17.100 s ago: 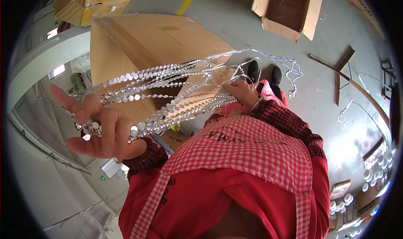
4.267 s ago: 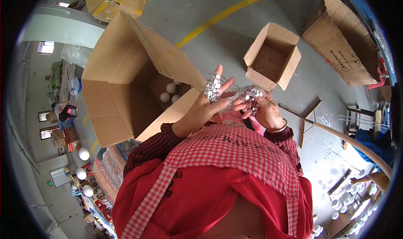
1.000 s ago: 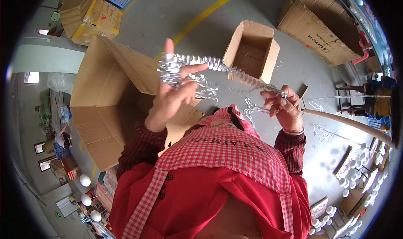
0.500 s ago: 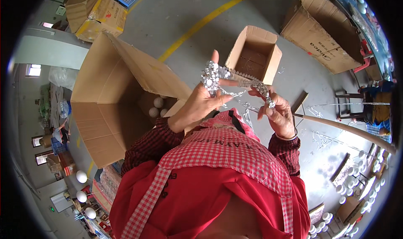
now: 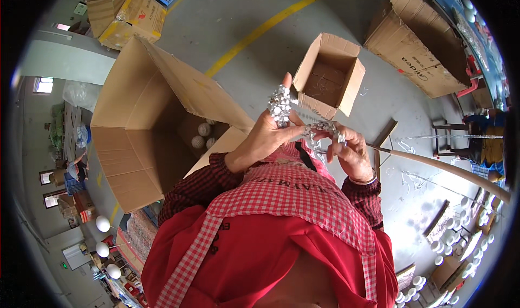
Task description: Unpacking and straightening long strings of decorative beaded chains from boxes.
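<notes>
Head view: silver bead string (image 5: 311, 125) is pinched by left hand (image 5: 265, 140) fingers and right hand (image 5: 351, 154) fingers, near the small open box (image 5: 330, 75).

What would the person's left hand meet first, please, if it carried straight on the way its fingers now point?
Probably the small open cardboard box on the floor: the left hand, holding the silver bead string, points up-picture toward it. Depth is unclear, so it might pass above it.

Bright, even daylight w/ soft shadows, sharp at centre, heavy fisheye bending and black vignette at edges.
</notes>
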